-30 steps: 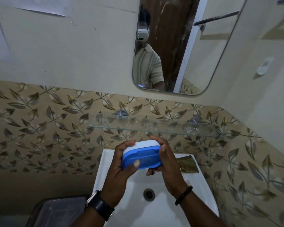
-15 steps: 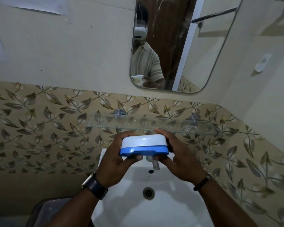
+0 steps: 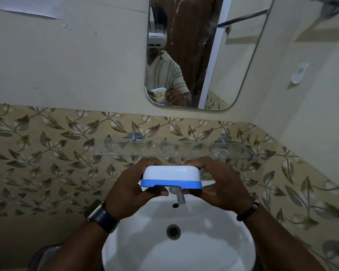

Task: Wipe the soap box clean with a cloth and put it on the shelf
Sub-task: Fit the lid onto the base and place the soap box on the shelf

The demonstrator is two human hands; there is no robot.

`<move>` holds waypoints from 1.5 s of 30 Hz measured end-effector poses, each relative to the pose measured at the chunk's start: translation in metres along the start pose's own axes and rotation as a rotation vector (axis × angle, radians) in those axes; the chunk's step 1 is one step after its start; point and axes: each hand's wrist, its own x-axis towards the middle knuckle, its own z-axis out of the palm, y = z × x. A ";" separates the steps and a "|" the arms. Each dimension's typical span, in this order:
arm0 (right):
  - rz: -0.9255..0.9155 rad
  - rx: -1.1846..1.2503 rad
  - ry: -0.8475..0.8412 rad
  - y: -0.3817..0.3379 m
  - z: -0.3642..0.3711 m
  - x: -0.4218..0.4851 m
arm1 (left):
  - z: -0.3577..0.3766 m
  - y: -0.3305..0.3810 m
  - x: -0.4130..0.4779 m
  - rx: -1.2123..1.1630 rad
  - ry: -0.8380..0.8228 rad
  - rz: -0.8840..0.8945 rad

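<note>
Gripping the soap box (image 3: 171,177) from either end, the left hand (image 3: 130,189) and right hand (image 3: 218,185) are closing fingers and thumbs around it. It is sitting level above the white sink (image 3: 184,251), just near of the glass shelf (image 3: 174,150).

White sink (image 3: 233,249), tap (image 3: 179,196), mirror (image 3: 233,61), leaf-patterned tiles (image 3: 47,163)

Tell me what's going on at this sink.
A person holds a white and blue soap box level between the left hand and right hand, above the white basin. It sits just below the glass shelf, not yet on it. No cloth is in view.
</note>
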 end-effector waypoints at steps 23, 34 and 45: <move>0.148 -0.053 0.000 0.021 0.002 0.017 | 0.014 -0.018 0.044 0.462 0.081 0.030; 0.334 -0.112 0.090 0.100 0.016 0.043 | 0.046 -0.050 0.105 0.507 0.054 -0.026; 0.581 -0.023 -0.119 0.158 0.055 0.038 | 0.084 -0.099 0.115 0.588 -0.080 -0.243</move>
